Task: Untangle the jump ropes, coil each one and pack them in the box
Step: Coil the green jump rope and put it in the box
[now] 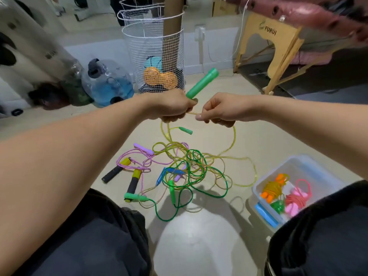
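Observation:
My left hand [172, 107] grips a green handle [202, 83] that points up and right, with the yellow rope [232, 140] running from it. My right hand [218, 110] pinches that same yellow rope close beside the left hand. The rope hangs down in loops to a tangled pile [187, 166] on the floor, which mixes yellow, green and pink ropes. The second green handle [185, 130] dangles just below my hands. A clear plastic box [298, 166] at the lower right holds coiled orange, pink and green ropes.
Black-and-yellow handles [133, 181] and a purple handle [143, 146] lie left of the pile. A white wire basket [153, 48] and a blue water jug [108, 84] stand behind. A wooden table leg [278, 56] is at the right. My knees frame the bottom.

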